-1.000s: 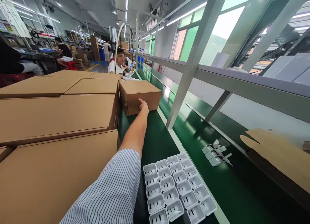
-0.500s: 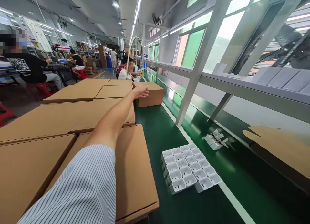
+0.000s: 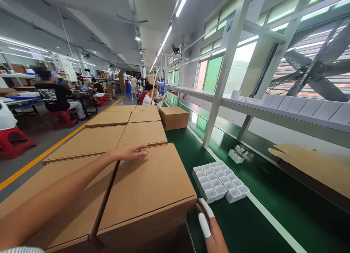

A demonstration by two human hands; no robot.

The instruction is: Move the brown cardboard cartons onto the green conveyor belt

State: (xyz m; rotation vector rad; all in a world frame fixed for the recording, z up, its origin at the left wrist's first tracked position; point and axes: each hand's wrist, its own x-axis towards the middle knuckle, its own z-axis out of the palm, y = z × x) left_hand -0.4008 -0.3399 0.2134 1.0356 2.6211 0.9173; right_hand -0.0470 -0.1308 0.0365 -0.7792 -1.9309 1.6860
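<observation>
My left hand (image 3: pixel 133 151) is open, its fingers stretched to the right just over the lid of a closed brown cardboard box (image 3: pixel 153 176). Whether it touches the lid I cannot tell. By that box's near right corner is my right hand (image 3: pixel 212 227), with white finger cots on two fingers. Its visible fingers are extended and slightly apart, close to the corner; contact is unclear. Several small white plastic trays (image 3: pixel 218 178) stand in rows on the green conveyor belt (image 3: pixel 240 224) beyond it.
More closed cardboard boxes (image 3: pixel 90 140) lie left and ahead, and another cardboard box (image 3: pixel 175 116) stands at the belt's far end. White pieces (image 3: pixel 237 153) sit beyond the trays. A metal upright (image 3: pixel 225 70) rises at right. Seated people (image 3: pixel 51 94) are farther left.
My left hand has come back from beside the far box to over the nearer one. My right hand has entered at the lower right. The view has shifted, showing more floor at left.
</observation>
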